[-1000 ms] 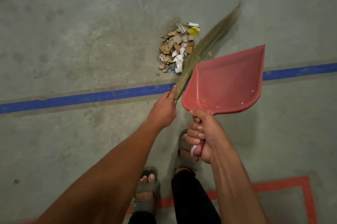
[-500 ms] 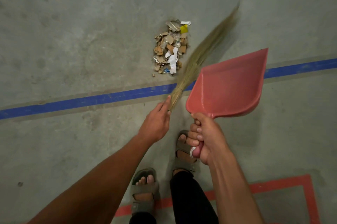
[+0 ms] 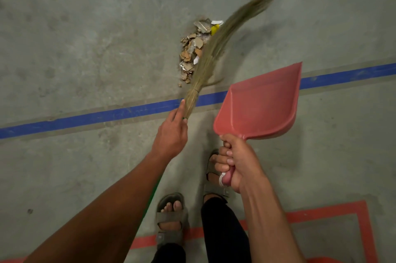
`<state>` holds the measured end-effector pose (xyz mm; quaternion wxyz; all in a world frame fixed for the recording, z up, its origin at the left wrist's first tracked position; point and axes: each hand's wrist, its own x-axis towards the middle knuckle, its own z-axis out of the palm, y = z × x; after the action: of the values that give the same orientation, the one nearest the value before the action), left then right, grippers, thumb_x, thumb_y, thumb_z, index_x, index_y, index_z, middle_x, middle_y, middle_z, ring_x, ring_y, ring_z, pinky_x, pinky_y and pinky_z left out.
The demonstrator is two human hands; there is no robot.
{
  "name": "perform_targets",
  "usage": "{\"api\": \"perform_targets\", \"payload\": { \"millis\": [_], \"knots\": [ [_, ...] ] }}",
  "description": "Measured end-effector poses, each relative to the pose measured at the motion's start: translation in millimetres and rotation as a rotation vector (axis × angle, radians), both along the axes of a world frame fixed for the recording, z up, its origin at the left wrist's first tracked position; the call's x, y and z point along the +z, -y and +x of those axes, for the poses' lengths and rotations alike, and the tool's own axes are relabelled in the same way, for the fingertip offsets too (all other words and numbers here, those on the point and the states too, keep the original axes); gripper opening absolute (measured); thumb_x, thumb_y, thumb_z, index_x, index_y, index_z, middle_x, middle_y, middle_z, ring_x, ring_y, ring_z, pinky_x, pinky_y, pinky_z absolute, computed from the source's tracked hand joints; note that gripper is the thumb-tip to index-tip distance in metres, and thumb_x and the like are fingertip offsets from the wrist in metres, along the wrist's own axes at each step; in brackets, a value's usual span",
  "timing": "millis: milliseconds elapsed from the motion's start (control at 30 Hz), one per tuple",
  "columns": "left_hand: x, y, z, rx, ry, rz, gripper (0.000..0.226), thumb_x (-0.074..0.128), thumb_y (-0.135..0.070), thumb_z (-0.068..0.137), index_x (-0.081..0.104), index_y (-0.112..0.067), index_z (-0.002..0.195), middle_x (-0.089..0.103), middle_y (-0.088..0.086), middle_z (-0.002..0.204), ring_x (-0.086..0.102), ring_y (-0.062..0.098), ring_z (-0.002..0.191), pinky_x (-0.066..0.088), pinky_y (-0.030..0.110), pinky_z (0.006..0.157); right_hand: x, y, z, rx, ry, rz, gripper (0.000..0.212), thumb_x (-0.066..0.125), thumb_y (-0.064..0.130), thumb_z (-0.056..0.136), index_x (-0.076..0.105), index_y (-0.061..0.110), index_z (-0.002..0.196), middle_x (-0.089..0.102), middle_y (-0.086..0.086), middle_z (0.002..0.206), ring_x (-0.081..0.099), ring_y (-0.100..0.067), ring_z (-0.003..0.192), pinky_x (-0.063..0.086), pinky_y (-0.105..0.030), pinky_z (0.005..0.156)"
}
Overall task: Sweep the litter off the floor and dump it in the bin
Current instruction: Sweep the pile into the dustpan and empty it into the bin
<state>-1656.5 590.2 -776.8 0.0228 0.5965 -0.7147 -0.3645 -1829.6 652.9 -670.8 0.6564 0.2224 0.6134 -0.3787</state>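
Left hand point(image 3: 171, 134) gripped broom point(image 3: 216, 48) beside litter point(image 3: 190, 48) for sweeping; right hand point(image 3: 237, 164) clenched dustpan point(image 3: 261, 104) handle, ready to catch.

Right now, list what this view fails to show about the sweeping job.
- Bin: not in the head view at all.
- Broom handle: hidden under the left hand and forearm.
- Litter pile: right side covered by broom bristles.
- Dustpan handle: wrapped by the right hand.
- Broom tip: motion-blurred.
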Motion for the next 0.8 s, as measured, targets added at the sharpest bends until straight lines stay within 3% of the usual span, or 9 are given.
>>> {"api": "perform_targets", "payload": {
  "millis": [133,333,433,567,800],
  "knots": [
    [6.3,16.5,12.3,0.006,0.008,0.043,0.062,0.046,-0.024,0.108,0.022,-0.025,0.166,0.058,0.008,0.134,0.058,0.027,0.111,0.046,0.038,0.09,1.5,8.3,5.1,0.021,0.13,0.001,0.033,0.052,0.016,0.095,0.039,0.022,0.065,0.024,0.007,0.048,0.018,-0.006,0.033,0.017,-0.016,0.034],
    [33.3,49.5,18.3,0.118,-0.072,0.071,0.058,0.048,-0.023,0.109,0.029,-0.026,0.164,0.051,0.002,0.154,0.051,0.02,0.135,0.036,0.024,0.104,6.8,27.8,26.6,0.085,0.273,-0.043,0.035,0.054,0.018,0.096,0.04,0.022,0.065,0.024,0.008,0.048,0.019,-0.005,0.032,0.018,-0.016,0.032],
    [42.5,73.3,18.5,0.143,-0.034,0.04,0.058,0.048,-0.025,0.109,0.029,-0.018,0.164,0.045,0.007,0.16,0.045,0.025,0.144,0.032,0.028,0.114,-4.1,25.5,29.4,0.048,0.372,-0.025,0.035,0.054,0.017,0.095,0.04,0.022,0.064,0.024,0.009,0.046,0.02,-0.005,0.03,0.018,-0.015,0.031],
    [41.6,115.8,25.3,0.117,0.067,0.019,0.059,0.048,-0.034,0.109,0.029,-0.02,0.164,0.049,0.013,0.156,0.051,0.033,0.136,0.04,0.04,0.112,-26.9,22.0,29.3,-0.064,0.618,-0.045,0.033,0.053,0.017,0.093,0.037,0.021,0.064,0.026,0.01,0.041,0.023,-0.004,0.027,0.021,-0.018,0.028],
    [5.1,187.3,25.9,-0.022,0.163,-0.027,0.057,0.048,-0.029,0.108,0.03,-0.025,0.162,0.059,0.017,0.14,0.059,0.04,0.118,0.048,0.046,0.095,-85.7,30.2,49.3,-0.2,0.929,-0.132,0.038,0.062,0.012,0.096,0.038,0.02,0.067,0.03,0.009,0.042,0.03,-0.006,0.028,0.024,-0.02,0.03]
  ]
}}
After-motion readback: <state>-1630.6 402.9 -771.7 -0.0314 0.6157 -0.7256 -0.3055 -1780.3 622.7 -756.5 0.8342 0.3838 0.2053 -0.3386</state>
